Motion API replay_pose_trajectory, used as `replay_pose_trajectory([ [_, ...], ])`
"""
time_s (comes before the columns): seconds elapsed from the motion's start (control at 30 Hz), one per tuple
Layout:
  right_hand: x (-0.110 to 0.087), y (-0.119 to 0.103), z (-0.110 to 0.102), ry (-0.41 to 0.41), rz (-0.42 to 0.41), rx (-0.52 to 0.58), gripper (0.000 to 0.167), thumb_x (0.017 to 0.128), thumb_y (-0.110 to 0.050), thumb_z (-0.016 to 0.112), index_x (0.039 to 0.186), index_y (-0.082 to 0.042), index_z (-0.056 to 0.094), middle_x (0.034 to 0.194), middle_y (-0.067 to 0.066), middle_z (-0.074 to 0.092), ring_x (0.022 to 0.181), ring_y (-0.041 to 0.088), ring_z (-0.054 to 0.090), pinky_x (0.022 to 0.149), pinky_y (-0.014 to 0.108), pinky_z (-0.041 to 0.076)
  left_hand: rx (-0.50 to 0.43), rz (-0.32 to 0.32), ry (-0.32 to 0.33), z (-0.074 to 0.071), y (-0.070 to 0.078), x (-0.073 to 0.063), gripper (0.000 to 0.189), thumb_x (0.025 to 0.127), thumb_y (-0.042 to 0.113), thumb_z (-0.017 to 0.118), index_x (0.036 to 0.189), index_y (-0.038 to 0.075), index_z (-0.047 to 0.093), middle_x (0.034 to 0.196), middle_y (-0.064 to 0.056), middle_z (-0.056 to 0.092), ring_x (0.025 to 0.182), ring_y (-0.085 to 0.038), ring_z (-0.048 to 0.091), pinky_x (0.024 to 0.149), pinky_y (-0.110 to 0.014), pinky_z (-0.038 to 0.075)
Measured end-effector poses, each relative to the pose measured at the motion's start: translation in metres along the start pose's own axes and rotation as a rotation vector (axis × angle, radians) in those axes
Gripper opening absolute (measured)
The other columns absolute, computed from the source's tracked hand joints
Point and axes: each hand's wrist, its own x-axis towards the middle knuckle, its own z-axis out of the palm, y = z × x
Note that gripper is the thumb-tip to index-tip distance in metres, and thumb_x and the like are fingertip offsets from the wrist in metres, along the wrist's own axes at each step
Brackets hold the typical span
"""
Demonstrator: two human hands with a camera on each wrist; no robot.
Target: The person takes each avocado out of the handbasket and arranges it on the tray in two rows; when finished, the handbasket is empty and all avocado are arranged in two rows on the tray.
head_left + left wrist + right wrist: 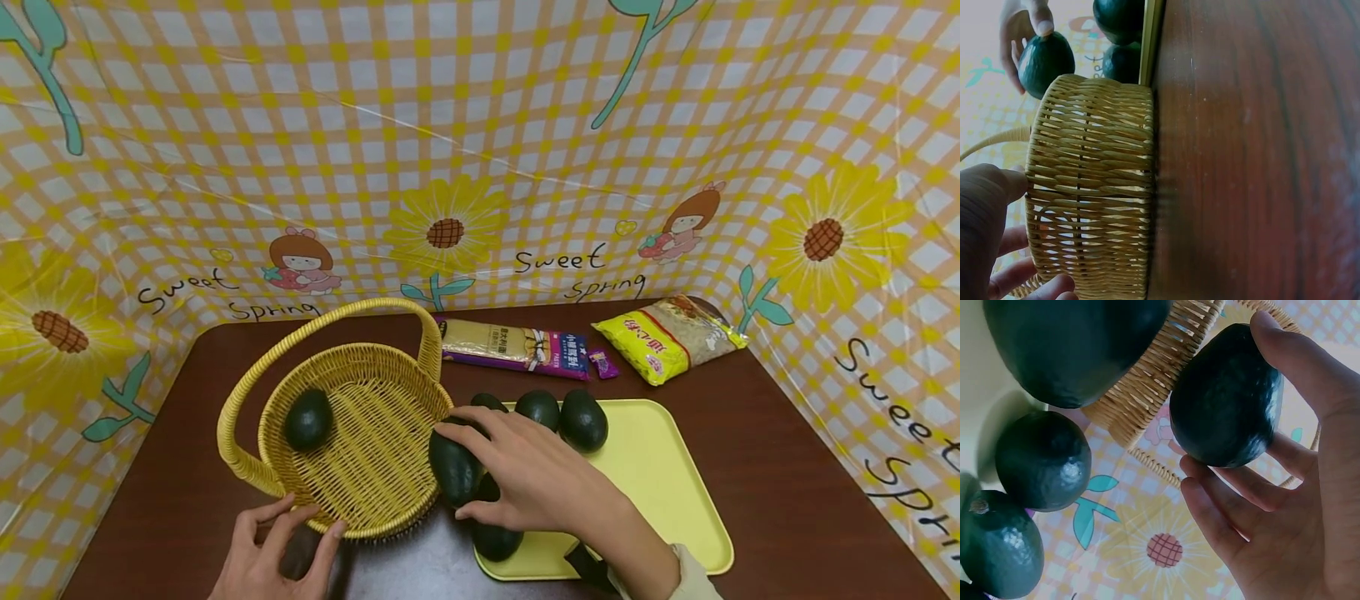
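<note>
My right hand [536,471] grips a dark green avocado [452,467] between thumb and fingers, beside the right rim of the yellow wicker basket [401,525]. In the right wrist view, the held avocado [1225,400] is off the surface, with the fingers under one side. My left hand [273,550] holds the basket's front-left rim; in the left wrist view, its thumb and fingertips lie along the rim. Another avocado [309,420] lies inside the basket at the left. Several more avocados [583,421] sit on the yellow tray [660,483], some partly hidden by my right hand.
Behind the tray lie a pasta package [510,346], a small purple packet [602,363] and a yellow-and-clear bag [667,337]. The basket's tall handle [330,321] arches over it. A checked, flowered cloth [480,150] encloses the brown table [795,483] at back and sides.
</note>
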Motion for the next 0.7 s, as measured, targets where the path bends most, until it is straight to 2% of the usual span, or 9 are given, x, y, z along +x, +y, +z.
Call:
replay_pose_trajectory([
  [0.13,-0.006,-0.001,0.0,0.006,0.006,-0.005,0.091,0.086,-0.057,0.089,0.159,-0.019,0.051,0.157,0.01,0.054,0.135,0.026,0.062,0.107,0.05,0.056,-0.007,0.003,0.007,0.001,0.0,-0.001,0.029,0.08,0.027,0.094,0.094,0.006,0.081,0.096,-0.022,0.06,0.068,-0.033,0.067,0.052,-0.042,0.053],
  [0.33,-0.014,0.001,0.001,0.007,0.018,-0.014,0.091,0.085,-0.057,0.089,0.159,-0.019,0.051,0.158,0.009,0.054,0.137,0.026,0.06,0.108,0.051,0.055,-0.001,-0.001,0.001,0.001,0.0,0.0,0.029,0.075,0.022,0.096,0.094,0.006,0.081,0.097,-0.022,0.059,0.067,-0.032,0.066,0.052,-0.042,0.052],
  [0.53,-0.025,0.002,0.001,-0.014,0.044,-0.011,0.092,0.086,-0.057,0.088,0.16,-0.019,0.05,0.159,0.009,0.053,0.138,0.025,0.059,0.107,0.052,0.055,-0.01,0.007,-0.003,0.0,-0.001,-0.001,0.028,0.081,0.028,0.093,0.094,0.006,0.081,0.097,-0.023,0.06,0.068,-0.033,0.066,0.052,-0.043,0.052],
  [0.7,-0.035,0.005,0.0,-0.01,0.064,-0.012,0.093,0.087,-0.057,0.088,0.163,-0.021,0.046,0.159,0.009,0.053,0.138,0.025,0.06,0.107,0.052,0.055,-0.012,0.001,0.007,0.001,-0.001,-0.001,0.028,0.079,0.026,0.094,0.094,0.007,0.081,0.097,-0.022,0.06,0.066,-0.032,0.065,0.049,-0.038,0.049],
])
